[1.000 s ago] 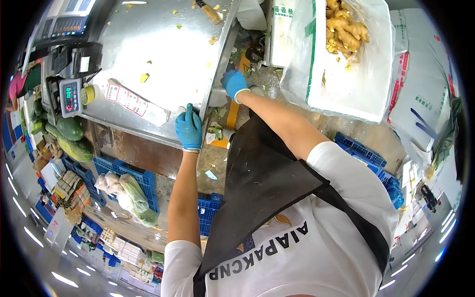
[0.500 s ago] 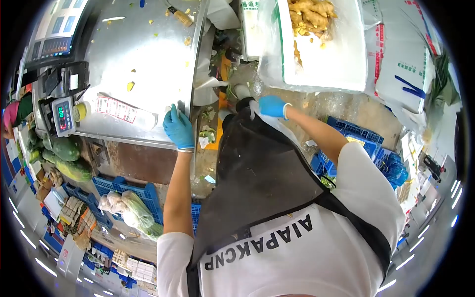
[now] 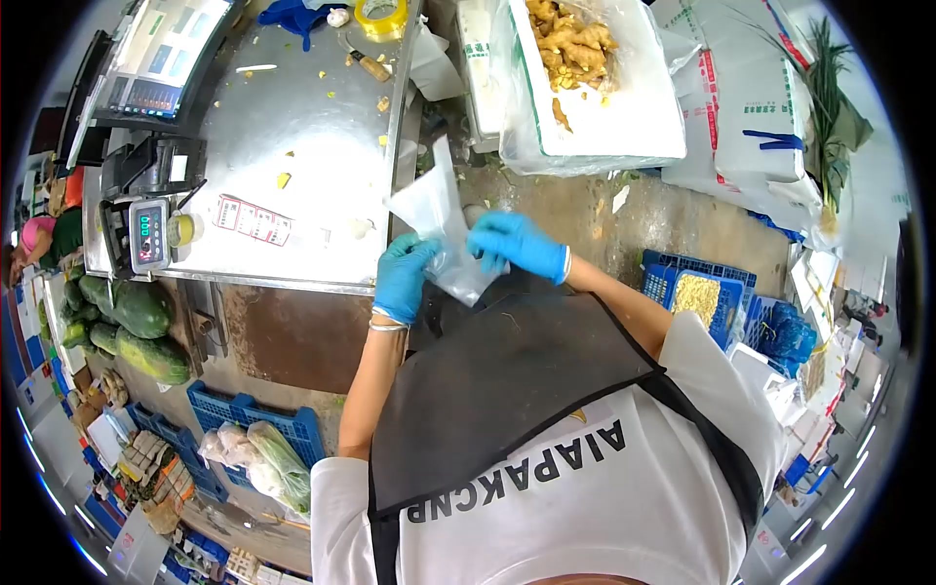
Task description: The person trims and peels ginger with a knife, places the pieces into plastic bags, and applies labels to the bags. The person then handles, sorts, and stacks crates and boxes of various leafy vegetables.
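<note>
In front of my apron is a clear plastic bag (image 3: pixel 439 205), held between both blue-gloved hands. My left hand (image 3: pixel 403 278) pinches its left edge, just off the front corner of the steel table (image 3: pixel 292 146). Closed fingers of my right hand (image 3: pixel 520 244) grip the bag's other side. A strip of printed labels (image 3: pixel 252 219) lies on the table to the left of my hands. Beyond the bag, a white foam box (image 3: pixel 634 122) contains pieces of ginger (image 3: pixel 573 49).
A scale display (image 3: pixel 149 234) and a monitor (image 3: pixel 161 58) stand at the table's left. A knife handle (image 3: pixel 369 65) and yellow tape (image 3: pixel 380 18) lie on top. Watermelons (image 3: pixel 141 312) and a blue crate (image 3: pixel 258 414) sit below left. Another blue crate (image 3: pixel 663 283) is at right.
My left hand has come off the tabletop and moved right to grip the bag. My right hand has moved closer, and the bag is now spread out between both hands.
</note>
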Demonstrator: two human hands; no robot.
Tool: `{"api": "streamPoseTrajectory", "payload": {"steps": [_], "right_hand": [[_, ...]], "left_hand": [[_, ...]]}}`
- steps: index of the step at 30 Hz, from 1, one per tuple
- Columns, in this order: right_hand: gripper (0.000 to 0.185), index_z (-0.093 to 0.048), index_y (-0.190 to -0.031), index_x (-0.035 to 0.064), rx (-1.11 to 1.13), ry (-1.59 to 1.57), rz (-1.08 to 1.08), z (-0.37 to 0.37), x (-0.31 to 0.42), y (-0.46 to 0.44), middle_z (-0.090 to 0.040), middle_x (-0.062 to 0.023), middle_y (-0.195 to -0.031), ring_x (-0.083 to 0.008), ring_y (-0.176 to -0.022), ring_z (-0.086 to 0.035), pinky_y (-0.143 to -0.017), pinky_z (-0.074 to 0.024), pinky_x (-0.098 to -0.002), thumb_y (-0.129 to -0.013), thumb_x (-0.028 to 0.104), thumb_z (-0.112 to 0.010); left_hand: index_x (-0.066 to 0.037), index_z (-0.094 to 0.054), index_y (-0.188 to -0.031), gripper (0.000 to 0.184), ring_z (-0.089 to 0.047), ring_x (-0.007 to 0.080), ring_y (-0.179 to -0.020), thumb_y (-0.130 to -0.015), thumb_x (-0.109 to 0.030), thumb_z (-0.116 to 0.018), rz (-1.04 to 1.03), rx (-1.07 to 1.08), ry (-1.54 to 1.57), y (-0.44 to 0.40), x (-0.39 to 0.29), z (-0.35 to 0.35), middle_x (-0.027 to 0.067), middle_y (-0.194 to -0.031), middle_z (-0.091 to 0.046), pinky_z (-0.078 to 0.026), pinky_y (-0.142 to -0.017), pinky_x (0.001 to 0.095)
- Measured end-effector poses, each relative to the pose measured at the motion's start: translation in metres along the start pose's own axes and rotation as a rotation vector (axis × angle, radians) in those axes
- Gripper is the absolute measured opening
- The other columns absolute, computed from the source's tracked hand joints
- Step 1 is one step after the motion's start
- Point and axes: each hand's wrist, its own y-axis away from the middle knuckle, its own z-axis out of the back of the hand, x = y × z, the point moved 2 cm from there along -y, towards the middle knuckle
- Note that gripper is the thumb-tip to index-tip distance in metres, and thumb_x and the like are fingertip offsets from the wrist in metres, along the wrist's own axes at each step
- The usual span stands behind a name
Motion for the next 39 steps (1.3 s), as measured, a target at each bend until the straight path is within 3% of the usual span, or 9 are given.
{"api": "streamPoseTrajectory", "payload": {"steps": [7, 8, 12, 14, 18, 25, 29, 36, 39], "right_hand": [[0.032, -0.066, -0.104, 0.0017, -0.216, 0.037, 0.320, -0.003, -0.013, -0.043, -0.069, -0.0105, -0.088, -0.0169, -0.077, -0.066, -0.073, -0.0541, -0.0309, -0.091, 0.030, -0.064], [0.031, -0.066, -0.103, 0.0001, -0.109, -0.686, 0.114, 0.004, 0.005, -0.035, -0.069, -0.0120, -0.089, -0.0195, -0.079, -0.067, -0.078, -0.0551, -0.0340, -0.091, 0.028, -0.062], [0.024, -0.068, -0.098, 0.0020, -0.035, -1.009, 0.087, 0.041, 0.036, -0.045, -0.066, -0.0073, -0.081, -0.0168, -0.075, -0.064, -0.075, -0.0540, -0.0304, -0.092, 0.024, -0.061], [0.023, -0.069, -0.094, 0.0031, -0.203, -0.596, 0.239, 0.058, 0.047, -0.064, -0.065, -0.0059, -0.078, -0.0147, -0.070, -0.061, -0.071, -0.0517, -0.0285, -0.092, 0.024, -0.061], [0.025, -0.068, -0.091, 0.0010, -0.160, -0.196, 0.424, 0.078, 0.083, -0.079, -0.062, -0.0030, -0.079, -0.0116, -0.072, -0.056, -0.069, -0.0475, -0.0256, -0.091, 0.026, -0.063], [0.020, -0.064, -0.104, 0.0027, 0.060, -0.174, 0.463, 0.202, 0.128, -0.046, -0.064, -0.0089, -0.096, -0.0170, -0.092, -0.061, -0.087, -0.0479, -0.0303, -0.090, 0.018, -0.062], [0.050, -0.064, -0.109, 0.0015, -1.256, 0.460, 0.247, 0.427, 0.009, -0.098, -0.064, -0.0189, -0.104, -0.0309, -0.097, -0.062, -0.084, -0.0505, -0.0360, -0.082, 0.044, -0.070], [0.056, -0.065, -0.103, -0.0019, -0.709, 0.132, -0.144, 0.527, -0.029, -0.150, -0.065, -0.0124, -0.084, -0.0236, -0.073, -0.061, -0.069, -0.0505, -0.0351, -0.079, 0.049, -0.073], [0.042, -0.063, -0.088, 0.0040, -0.565, -0.059, -0.189, 0.519, -0.034, -0.158, -0.059, -0.0035, -0.076, -0.0117, -0.063, -0.052, -0.059, -0.0453, -0.0287, -0.079, 0.043, -0.076]], "left_hand": [[-0.001, -0.062, -0.104, 0.025, -0.056, 0.0106, -0.076, -0.084, -0.013, -0.070, -0.192, 0.114, -0.454, 0.006, -0.013, 0.006, 0.0023, -0.090, -0.065, -0.047, -0.067, 0.0267], [-0.006, -0.058, -0.084, 0.009, -0.056, 0.0097, -0.074, -0.085, -0.010, -0.066, -0.241, 0.076, -0.191, -0.008, -0.011, 0.040, 0.0014, -0.084, -0.062, -0.048, -0.068, 0.0271], [-0.014, -0.039, -0.067, 0.035, -0.049, 0.0077, -0.061, -0.081, -0.004, -0.070, -0.231, -0.341, -0.143, -0.012, -0.041, 0.097, -0.0020, -0.068, -0.045, -0.049, -0.058, 0.0252], [-0.005, -0.051, -0.091, 0.030, -0.054, 0.0204, -0.086, -0.076, -0.011, -0.077, -0.420, -0.405, -0.677, -0.013, -0.039, 0.092, 0.0087, -0.092, -0.053, -0.049, -0.080, 0.0348], [-0.001, -0.023, -0.148, 0.111, -0.024, 0.0364, -0.141, -0.061, -0.021, -0.087, -0.808, -0.277, -1.132, 0.020, -0.101, -0.051, 0.0213, -0.152, -0.022, -0.030, -0.111, 0.0427], [-0.008, -0.043, -0.141, 0.068, -0.056, 0.0256, -0.120, -0.077, 0.006, -0.060, -0.719, -0.070, -0.646, -0.114, -0.092, -0.137, 0.0108, -0.133, -0.057, -0.044, -0.100, 0.0329], [-0.016, -0.044, -0.141, 0.067, -0.059, 0.0268, -0.111, -0.080, 0.005, -0.059, -0.598, -0.460, -1.213, -0.124, -0.130, -0.158, 0.0104, -0.124, -0.057, -0.049, -0.093, 0.0360], [0.006, -0.039, -0.138, 0.056, -0.052, 0.0270, -0.116, -0.087, 0.002, -0.062, -0.906, -0.885, -0.446, -0.135, -0.199, -0.042, 0.0173, -0.131, -0.051, -0.042, -0.104, 0.0365], [0.006, -0.032, -0.143, 0.070, -0.046, 0.0296, -0.124, -0.085, -0.006, -0.070, -0.662, -1.010, -0.838, -0.152, -0.183, 0.004, 0.0204, -0.141, -0.043, -0.035, -0.110, 0.0401]]}}
